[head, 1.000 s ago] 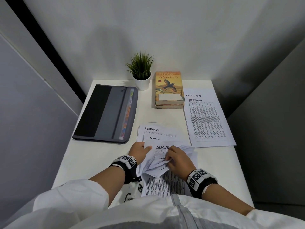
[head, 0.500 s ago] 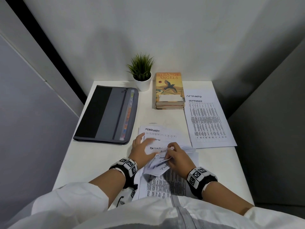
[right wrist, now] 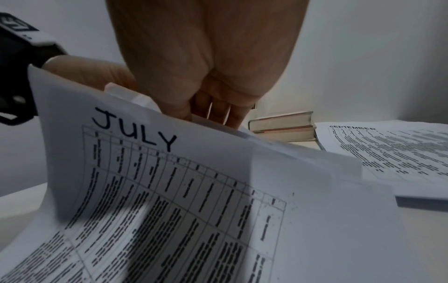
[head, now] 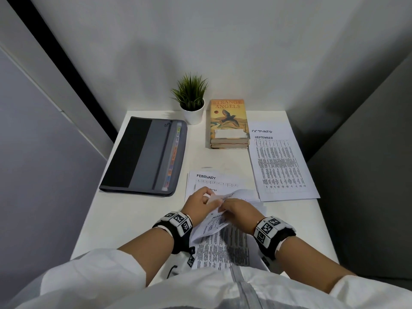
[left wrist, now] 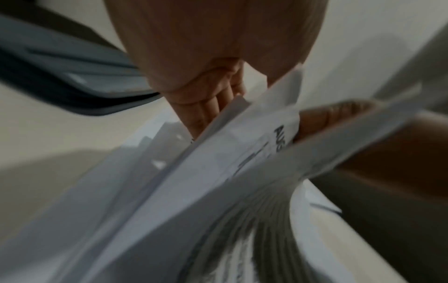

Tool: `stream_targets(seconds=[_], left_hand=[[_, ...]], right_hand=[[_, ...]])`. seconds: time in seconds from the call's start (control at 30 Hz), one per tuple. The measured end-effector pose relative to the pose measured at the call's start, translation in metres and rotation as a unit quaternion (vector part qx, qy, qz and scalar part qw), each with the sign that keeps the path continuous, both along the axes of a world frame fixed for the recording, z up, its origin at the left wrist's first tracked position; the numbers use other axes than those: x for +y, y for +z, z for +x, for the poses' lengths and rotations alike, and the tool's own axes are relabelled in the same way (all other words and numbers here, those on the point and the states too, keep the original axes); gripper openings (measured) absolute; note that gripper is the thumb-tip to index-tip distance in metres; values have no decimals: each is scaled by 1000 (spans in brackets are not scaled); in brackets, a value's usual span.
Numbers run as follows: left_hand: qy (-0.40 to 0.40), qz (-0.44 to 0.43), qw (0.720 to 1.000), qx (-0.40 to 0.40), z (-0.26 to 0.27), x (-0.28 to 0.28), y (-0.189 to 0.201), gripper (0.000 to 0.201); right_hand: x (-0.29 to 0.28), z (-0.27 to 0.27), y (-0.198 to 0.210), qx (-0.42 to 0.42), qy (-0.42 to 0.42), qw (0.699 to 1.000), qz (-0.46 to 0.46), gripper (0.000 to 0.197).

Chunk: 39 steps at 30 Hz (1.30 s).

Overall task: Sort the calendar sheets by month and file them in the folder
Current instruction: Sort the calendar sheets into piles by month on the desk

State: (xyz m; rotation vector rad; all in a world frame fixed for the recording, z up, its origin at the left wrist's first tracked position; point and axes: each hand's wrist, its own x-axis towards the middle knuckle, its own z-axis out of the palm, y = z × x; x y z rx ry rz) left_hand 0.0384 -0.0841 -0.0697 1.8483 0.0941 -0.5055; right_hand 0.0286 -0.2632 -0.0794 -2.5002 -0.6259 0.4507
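A loose pile of calendar sheets lies at the table's near edge, with the February sheet showing at its far end. My left hand pinches the raised top edge of some sheets. My right hand grips the bent-up sheets beside it; its fingers curl over the sheets behind a July sheet. An August sheet sits between the hands. A second stack, with September on top and October under it, lies at the right. The grey folder lies closed at the left.
A small potted plant and two stacked books stand at the back of the white table. Walls close in the table on the left, the back and the right. The books lie just beyond my right hand.
Both hands have kept leafing through the pile. The left hand went from lying on the sheets to pinching a raised edge, and the August sheet has bent toward me.
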Motion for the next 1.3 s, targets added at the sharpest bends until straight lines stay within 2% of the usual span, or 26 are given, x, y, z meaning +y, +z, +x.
stream_targets(seconds=[0.13,0.23,0.33,0.4,0.47,0.53,0.6,0.7,0.77,0.83,0.93,1.0,1.13,1.23,1.3], left_hand=[[-40,99,993,-45,6,2,-6,28],[-44,125,990,-53,10,5,-8,27],[-64,121,989,-57,10,8,-8,25],[-76,81,993,-38,10,11,-9,19],[-83,39,996,-5,9,14,-10,27],[-63,22,998,18,8,16,-9,30],[-14,47,999,5,10,20,-13,36],[82,130,987,-40,15,27,-21,35],[104,124,987,4,16,30,-24,39],[98,111,987,61,18,31,-27,41],[58,119,989,68,20,30,-29,14],[25,144,988,48,20,29,-31,31],[-4,116,992,45,19,29,-31,19],[11,96,994,48,17,29,-29,25],[17,89,995,40,18,29,-28,21]], right_hand=[[-5,5,5,-30,4,1000,9,21],[-10,12,10,-62,-25,998,9,15],[-11,15,10,-77,-75,994,25,13],[-10,13,6,-63,-92,993,39,21],[-8,10,3,-50,-98,993,37,27],[-7,7,1,-104,-70,992,6,15],[-7,2,0,-139,-52,989,-12,6],[-10,-6,-3,-99,-41,994,5,6],[-11,-11,-4,-60,-27,998,1,7],[-11,-13,-4,-41,-16,999,-10,9],[-12,-14,-7,-36,-16,999,-13,22],[-12,-13,-8,-28,-20,999,-5,30],[-10,-13,-11,-13,-30,999,-2,32],[-9,-14,-13,-17,-36,999,5,20],[-9,-16,-13,-20,-37,999,3,8]])
